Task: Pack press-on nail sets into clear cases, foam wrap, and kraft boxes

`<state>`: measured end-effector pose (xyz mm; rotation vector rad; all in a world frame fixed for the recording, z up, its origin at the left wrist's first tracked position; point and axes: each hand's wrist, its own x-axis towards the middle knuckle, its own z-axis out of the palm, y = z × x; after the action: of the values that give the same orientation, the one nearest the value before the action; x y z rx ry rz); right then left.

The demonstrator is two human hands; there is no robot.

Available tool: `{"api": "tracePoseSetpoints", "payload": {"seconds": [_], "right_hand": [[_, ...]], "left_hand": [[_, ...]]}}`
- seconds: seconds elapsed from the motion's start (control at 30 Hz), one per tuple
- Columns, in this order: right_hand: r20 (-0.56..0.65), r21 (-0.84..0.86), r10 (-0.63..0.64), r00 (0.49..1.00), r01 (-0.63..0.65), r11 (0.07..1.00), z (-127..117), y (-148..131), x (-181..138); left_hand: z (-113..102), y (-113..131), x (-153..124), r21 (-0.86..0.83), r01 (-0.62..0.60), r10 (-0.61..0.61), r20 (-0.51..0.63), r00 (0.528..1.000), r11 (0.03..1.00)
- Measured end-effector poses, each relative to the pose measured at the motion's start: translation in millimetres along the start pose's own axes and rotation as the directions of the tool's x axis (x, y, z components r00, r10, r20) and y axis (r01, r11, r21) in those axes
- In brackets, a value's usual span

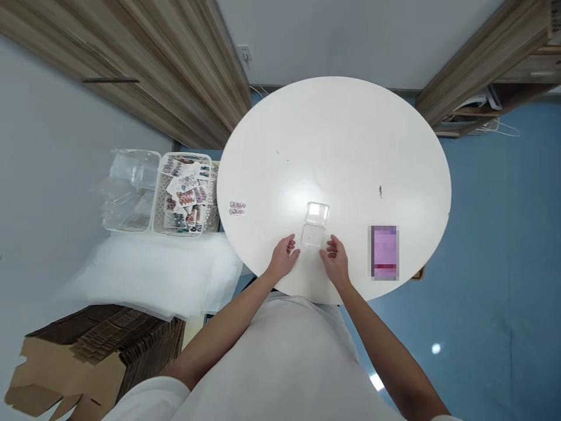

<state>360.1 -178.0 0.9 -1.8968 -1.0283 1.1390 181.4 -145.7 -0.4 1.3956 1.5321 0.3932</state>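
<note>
Case point(315, 224), clear and open, lies on the desk point(337, 140) between and partly beyond my empty, half-curled left hand point(286, 257) and right hand point(335, 260), its long axis running away from me; the right looks slightly nearer.

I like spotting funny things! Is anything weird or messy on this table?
Yes. A small dark mark stands out against the white table, toward the right; I can't tell what it is. Below, a purple thing shows only as blurry blocks.
</note>
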Motion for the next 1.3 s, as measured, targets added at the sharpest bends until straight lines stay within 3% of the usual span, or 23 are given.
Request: {"api": "tracePoseSetpoints", "payload": {"seconds": [0.1,0.2,0.33,0.47,0.6,0.77,1.07,1.3], "right_hand": [[-0.134,-0.121,-0.108,0.985,0.092,0.988,5,-5,-15],[-0.133,-0.252,-0.272,0.953,0.233,0.939,23,-20,-25],[0.116,-0.337,-0.424,0.898,0.437,0.834,76,-55,-16],[0.378,-0.373,-0.373,0.847,0.509,0.776,136,-93,14],[0.463,-0.468,-0.219,0.859,0.447,0.763,177,-115,44],[0.418,-0.559,-0.141,0.897,0.377,0.739,205,-124,63],[0.308,-0.654,-0.073,0.949,0.266,0.708,223,-126,68],[0.317,-0.61,-0.15,0.936,0.323,0.724,224,-120,63]], "left_hand": [[-35,-21,-15,0.077,-0.084,0.086,-0.023,0.996,0.994],[-93,-44,-14,0.222,-0.153,0.178,-0.096,0.979,0.963],[-176,-63,20,0.404,-0.061,0.127,-0.138,0.982,0.913],[-223,-60,62,0.502,-0.017,0.049,-0.05,0.998,0.865],[-227,-51,87,0.578,-0.034,-0.017,0.083,0.996,0.815],[-215,-57,95,0.565,-0.082,-0.003,0.147,0.989,0.821],[-209,-67,95,0.403,-0.118,0.095,0.078,0.992,0.908],[-203,-68,85,0.34,-0.14,0.152,-0.009,0.988,0.93]]}}
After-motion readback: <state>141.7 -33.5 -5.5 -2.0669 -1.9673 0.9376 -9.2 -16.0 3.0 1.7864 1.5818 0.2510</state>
